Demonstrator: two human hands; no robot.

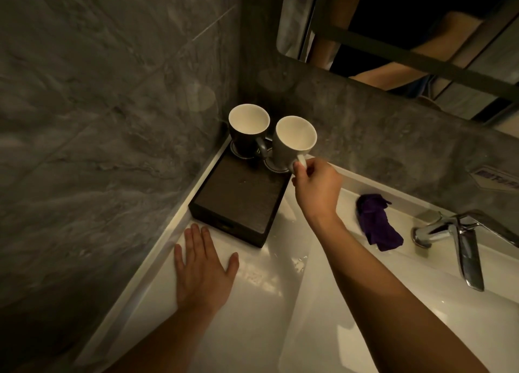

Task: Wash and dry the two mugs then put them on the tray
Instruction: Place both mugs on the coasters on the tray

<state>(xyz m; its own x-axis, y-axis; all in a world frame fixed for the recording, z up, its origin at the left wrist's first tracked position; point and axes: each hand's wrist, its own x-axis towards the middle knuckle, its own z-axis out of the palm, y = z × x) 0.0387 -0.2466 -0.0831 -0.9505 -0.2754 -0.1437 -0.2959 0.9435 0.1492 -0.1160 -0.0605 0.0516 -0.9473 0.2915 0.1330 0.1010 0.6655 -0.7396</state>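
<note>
A dark rectangular tray (238, 198) sits in the corner of the white counter. A black mug (248, 132) with a white inside stands upright on a round coaster at the tray's far end. Beside it, a white mug (293, 142) rests over a second coaster, tilted slightly. My right hand (316, 187) pinches the white mug's handle. My left hand (203, 266) lies flat on the counter just in front of the tray, fingers spread, holding nothing.
A purple cloth (377, 226) lies crumpled on the sink ledge at the right. A chrome faucet (460, 240) reaches over the white basin (337, 302). Grey tiled walls close in on the left and behind. A mirror (407, 36) hangs above.
</note>
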